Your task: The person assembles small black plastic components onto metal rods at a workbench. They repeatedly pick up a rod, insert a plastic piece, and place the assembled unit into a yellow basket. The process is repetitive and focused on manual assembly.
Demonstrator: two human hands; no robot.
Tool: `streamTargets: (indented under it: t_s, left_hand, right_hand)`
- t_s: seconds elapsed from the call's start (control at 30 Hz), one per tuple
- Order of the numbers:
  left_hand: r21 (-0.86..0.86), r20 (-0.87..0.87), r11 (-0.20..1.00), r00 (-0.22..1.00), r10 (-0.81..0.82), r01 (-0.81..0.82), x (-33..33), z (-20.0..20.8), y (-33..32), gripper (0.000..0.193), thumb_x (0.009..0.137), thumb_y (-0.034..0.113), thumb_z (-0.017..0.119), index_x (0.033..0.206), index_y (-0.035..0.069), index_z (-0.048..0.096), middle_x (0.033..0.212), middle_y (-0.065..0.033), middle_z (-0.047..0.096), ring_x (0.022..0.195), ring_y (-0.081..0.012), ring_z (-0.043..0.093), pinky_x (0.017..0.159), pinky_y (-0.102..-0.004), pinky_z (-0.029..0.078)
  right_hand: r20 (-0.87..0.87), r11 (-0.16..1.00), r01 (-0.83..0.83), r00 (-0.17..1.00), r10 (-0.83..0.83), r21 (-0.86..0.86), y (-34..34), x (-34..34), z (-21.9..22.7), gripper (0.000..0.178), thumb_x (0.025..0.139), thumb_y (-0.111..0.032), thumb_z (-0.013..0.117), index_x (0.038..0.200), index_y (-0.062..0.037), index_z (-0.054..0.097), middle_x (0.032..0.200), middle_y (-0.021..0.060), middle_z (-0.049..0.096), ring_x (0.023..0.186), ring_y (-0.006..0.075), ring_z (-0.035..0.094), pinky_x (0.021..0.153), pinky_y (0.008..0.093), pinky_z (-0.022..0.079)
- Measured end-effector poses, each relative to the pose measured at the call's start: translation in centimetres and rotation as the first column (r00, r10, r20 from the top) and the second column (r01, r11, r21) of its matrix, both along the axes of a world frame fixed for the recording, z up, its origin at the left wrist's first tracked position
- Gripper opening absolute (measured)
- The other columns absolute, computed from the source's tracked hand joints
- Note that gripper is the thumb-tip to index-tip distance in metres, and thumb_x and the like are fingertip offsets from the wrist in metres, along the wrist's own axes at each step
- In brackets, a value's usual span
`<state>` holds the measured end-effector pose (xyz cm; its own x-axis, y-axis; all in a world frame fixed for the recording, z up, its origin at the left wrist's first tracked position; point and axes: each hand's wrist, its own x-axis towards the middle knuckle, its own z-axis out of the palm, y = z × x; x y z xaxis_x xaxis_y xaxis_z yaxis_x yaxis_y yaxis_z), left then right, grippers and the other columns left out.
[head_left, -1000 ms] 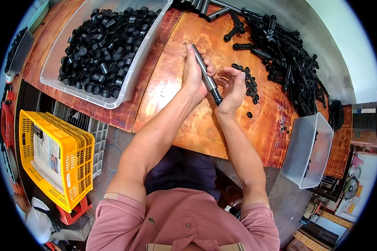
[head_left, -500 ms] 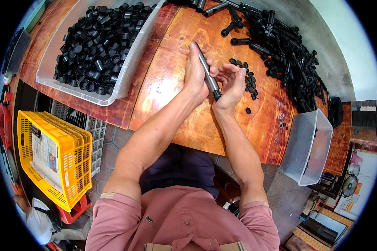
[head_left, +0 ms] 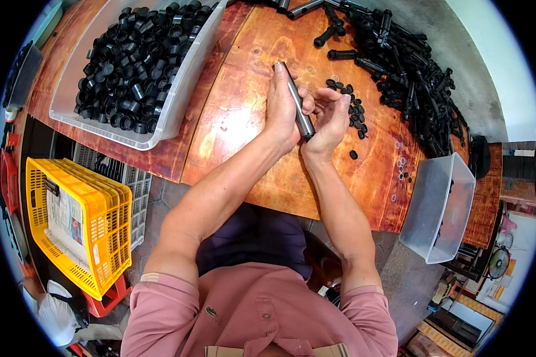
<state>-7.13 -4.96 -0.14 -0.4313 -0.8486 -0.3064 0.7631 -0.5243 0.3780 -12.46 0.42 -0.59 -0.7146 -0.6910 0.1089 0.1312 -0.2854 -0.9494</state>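
The left hand [head_left: 280, 110] is wrapped round a grey metal tube [head_left: 301, 118], its thumb lying along the upper end. The right hand [head_left: 329, 122] stands half open, fingers loosely curled and not closed on the tube, the heel of its palm against the lower end. The black piece that stuck out of that end a second ago has slid almost wholly inside, only a dark end [head_left: 308, 137] showing by the right palm; the two parts seem close to fully seated. The tube slants between the palms, above the wooden surface [head_left: 268, 190] and inward of its near edge. Just beyond the right fingers lie small black discs [head_left: 356, 112]; clear rings [head_left: 401, 162] lie nearer the surface's right edge. Along its far right edge rises a heap of black parts [head_left: 408, 83]. Toward the left edge stands a clear bin [head_left: 181, 116] of black caps [head_left: 131, 71].
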Motion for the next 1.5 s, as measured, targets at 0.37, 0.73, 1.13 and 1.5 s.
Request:
streamTargets:
  t_s: [0.37,0.73,1.13,1.5]
  left_hand:
    - [0.001,0.068,1.0,0.998,-0.019,0.019,0.3,0.3,0.4,0.041,0.105,0.053,0.042,0.102,0.012,0.041,0.07,-0.0021,0.048,0.05,-0.0117,0.046,0.042,-0.0256,0.039]
    - [-0.107,-0.047,0.979,0.982,-0.181,0.175,1.2,-0.1,-1.3,0.052,0.103,0.056,0.045,0.118,0.007,0.054,0.072,-0.0017,0.052,0.063,-0.0119,0.053,0.054,-0.0251,0.044]
    - [-0.163,0.016,0.939,0.952,-0.305,0.303,1.8,-0.6,-1.9,0.045,0.102,0.057,0.045,0.113,0.015,0.056,0.075,0.0035,0.053,0.067,-0.0113,0.055,0.06,-0.0253,0.046]
    - [-0.122,0.157,0.985,0.982,-0.106,0.126,1.4,-1.6,-2.6,0.057,0.097,0.064,0.05,0.089,0.009,0.06,0.078,-0.0049,0.062,0.069,-0.0136,0.06,0.056,-0.0283,0.05]
  right_hand:
    - [-0.228,0.997,-0.037,0.973,0.02,-0.07,0.3,0.7,0.1,0.048,0.105,-0.045,0.043,0.105,0.0008,0.058,0.093,0.0066,0.058,0.082,0.0134,0.055,0.075,0.0275,0.044]
    - [-0.42,0.993,-0.002,0.907,-0.048,-0.116,0.2,-1.3,0.9,0.055,0.106,-0.051,0.037,0.115,-0.0011,0.059,0.115,0.0088,0.059,0.103,0.0172,0.054,0.094,0.0326,0.042]
    - [-0.3,0.999,0.037,0.953,-0.045,-0.035,1.6,-3.0,1.2,0.027,0.105,-0.026,0.05,0.108,-0.0022,0.061,0.103,0.0036,0.061,0.097,0.0136,0.055,0.09,0.0291,0.043]
    - [-0.472,0.956,-0.138,0.846,0.25,0.259,2.4,-0.4,1.4,0.04,0.083,-0.021,0.076,0.11,-0.0021,0.053,0.087,0.0077,0.062,0.061,0.016,0.058,0.058,0.031,0.049]
